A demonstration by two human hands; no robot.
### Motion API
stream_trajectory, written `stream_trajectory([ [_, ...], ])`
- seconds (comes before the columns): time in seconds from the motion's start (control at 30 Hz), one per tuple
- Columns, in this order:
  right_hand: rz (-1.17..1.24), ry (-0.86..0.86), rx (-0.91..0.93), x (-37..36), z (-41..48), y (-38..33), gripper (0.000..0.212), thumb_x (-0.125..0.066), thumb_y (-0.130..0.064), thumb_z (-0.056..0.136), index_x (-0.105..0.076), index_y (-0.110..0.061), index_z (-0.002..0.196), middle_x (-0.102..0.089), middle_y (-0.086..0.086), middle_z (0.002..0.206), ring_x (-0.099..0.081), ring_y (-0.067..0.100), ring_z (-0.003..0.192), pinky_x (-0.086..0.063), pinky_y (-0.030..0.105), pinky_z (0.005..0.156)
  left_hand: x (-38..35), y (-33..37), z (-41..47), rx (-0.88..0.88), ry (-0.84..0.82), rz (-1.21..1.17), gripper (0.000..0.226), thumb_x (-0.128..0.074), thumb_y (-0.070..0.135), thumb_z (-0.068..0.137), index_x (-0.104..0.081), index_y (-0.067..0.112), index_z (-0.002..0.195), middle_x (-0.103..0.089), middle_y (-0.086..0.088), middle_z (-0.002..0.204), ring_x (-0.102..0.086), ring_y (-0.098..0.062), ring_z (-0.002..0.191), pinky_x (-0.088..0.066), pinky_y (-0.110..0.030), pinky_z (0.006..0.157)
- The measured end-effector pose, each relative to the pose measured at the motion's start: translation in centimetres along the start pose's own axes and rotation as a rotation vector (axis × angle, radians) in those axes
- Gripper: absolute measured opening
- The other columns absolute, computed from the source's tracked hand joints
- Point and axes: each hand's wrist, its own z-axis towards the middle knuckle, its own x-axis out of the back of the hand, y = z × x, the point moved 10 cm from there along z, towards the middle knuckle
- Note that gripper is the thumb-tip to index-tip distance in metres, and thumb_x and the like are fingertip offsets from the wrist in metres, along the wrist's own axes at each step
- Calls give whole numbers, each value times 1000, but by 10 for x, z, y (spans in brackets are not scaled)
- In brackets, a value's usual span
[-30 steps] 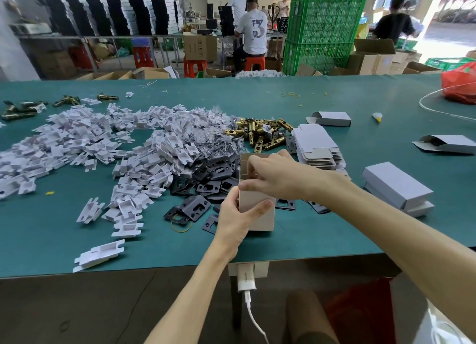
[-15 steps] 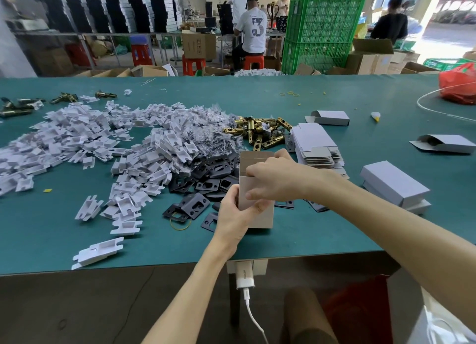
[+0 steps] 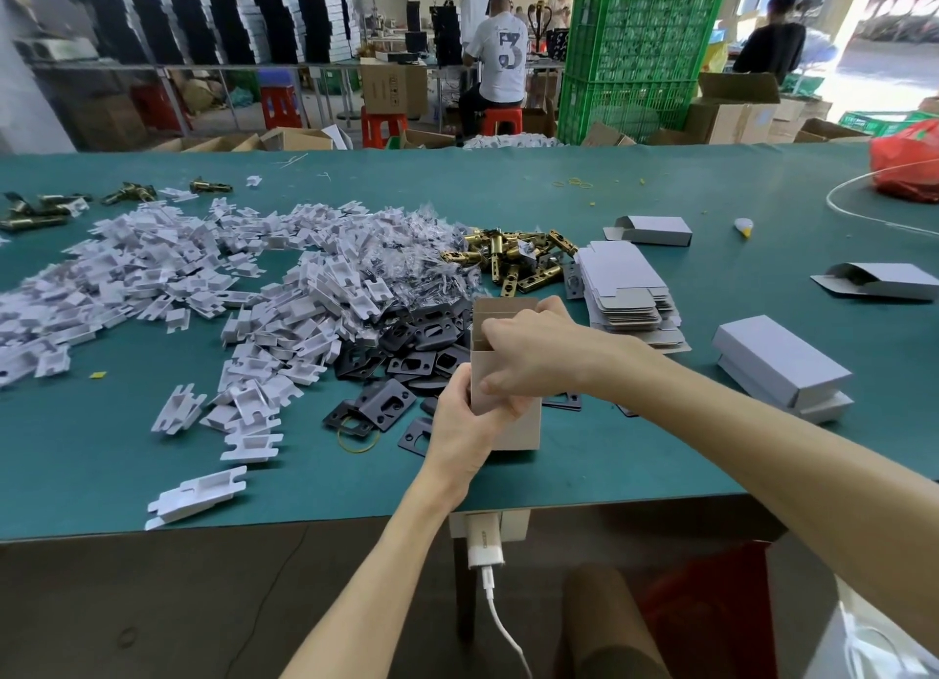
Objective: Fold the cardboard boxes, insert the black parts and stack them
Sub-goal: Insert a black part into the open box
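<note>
A small cardboard box (image 3: pixel 523 427) stands upright on the green table (image 3: pixel 559 211), its top flap (image 3: pixel 503 305) raised. My left hand (image 3: pixel 462 424) grips the box's lower left side. My right hand (image 3: pixel 533 353) reaches over the open top, fingers curled on the box's upper edge. A heap of black metal plates (image 3: pixel 406 358) lies just left of the box. Flat unfolded boxes (image 3: pixel 625 292) are stacked behind my right forearm. Two closed boxes (image 3: pixel 782 368) are stacked at the right.
A large spread of white plastic inserts (image 3: pixel 203 282) covers the table's left half. Brass latch parts (image 3: pixel 513 261) lie behind the black plates. Two half-folded boxes (image 3: pixel 655 230) (image 3: pixel 884 281) and a red bag (image 3: pixel 909 165) sit at the right. People work beyond the table.
My right hand has shifted slightly lower over the box's top while the left keeps its hold. The box stays in place.
</note>
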Motion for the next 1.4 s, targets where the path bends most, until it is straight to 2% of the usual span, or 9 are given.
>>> stream_trajectory([
  [0.33, 106, 20, 45, 15, -15, 2, 24, -62, -38, 95, -57, -15, 95, -64, -1, 91, -57, 18, 81, -42, 38, 91, 0, -1, -2, 29, 0, -12, 55, -89, 46, 72, -64, 26, 118, -76, 1, 106, -73, -14, 95, -59, -26, 73],
  [0.4, 287, 148, 74, 36, -22, 12, 12, -65, -26, 96, -67, -14, 97, -70, -2, 94, -65, 16, 86, -55, 34, 84, 1, -3, -1, 43, 15, -17, 58, -90, 46, 71, -63, 25, 118, -76, 3, 105, -73, -14, 94, -59, -27, 72],
  [0.57, 467, 594, -142, 59, -35, 87, 12, -61, -9, 96, -66, -10, 107, -72, 4, 96, -66, 21, 90, -53, 35, 85, 2, -3, 0, 43, 24, -8, 52, -88, 38, 76, -62, 24, 119, -76, 7, 105, -73, -12, 95, -59, -25, 73],
  [0.73, 274, 113, -382, -48, -12, 125, 47, -68, -30, 96, -52, -3, 131, -58, 17, 128, -56, 35, 118, -46, 47, 101, 2, 0, -1, 32, 46, -36, 47, -84, 42, 83, -64, 20, 119, -77, 3, 108, -74, -12, 97, -59, -24, 75],
  [0.8, 211, 71, -356, -71, -9, 121, 49, -68, -35, 96, -52, -7, 133, -55, 17, 131, -51, 36, 123, -43, 48, 103, 3, 1, -2, 27, 54, -36, 45, -82, 42, 84, -64, 19, 118, -77, 3, 107, -74, -12, 96, -59, -23, 74],
  [0.97, 221, 169, -343, -70, -4, 127, 23, -62, -23, 99, -62, -6, 116, -63, 16, 117, -57, 35, 113, -47, 47, 95, 3, 2, -2, 29, 58, -26, 45, -80, 42, 83, -64, 19, 118, -77, 5, 107, -74, -11, 96, -59, -25, 75],
  [1.1, 417, 342, -360, -44, -17, 131, 26, -67, -26, 97, -63, -7, 115, -70, 12, 108, -65, 28, 97, -54, 48, 87, 4, 1, -2, 21, 60, -25, 47, -80, 43, 83, -63, 20, 120, -77, 4, 110, -74, -14, 101, -59, -26, 78],
  [1.27, 798, 759, -202, 37, -47, 114, 27, -75, -28, 92, -71, -7, 109, -73, 1, 94, -68, 12, 85, -56, 23, 80, 4, -1, -1, 25, 55, -33, 46, -81, 44, 84, -63, 22, 121, -76, 4, 111, -74, -14, 101, -59, -25, 78],
  [1.4, 750, 700, 42, 66, -51, 63, 19, -77, -23, 89, -73, -11, 104, -74, -4, 91, -67, 8, 83, -52, 18, 76, 4, -1, 0, 16, 55, -45, 44, -80, 42, 86, -62, 24, 122, -76, 4, 111, -74, -13, 100, -59, -24, 76],
])
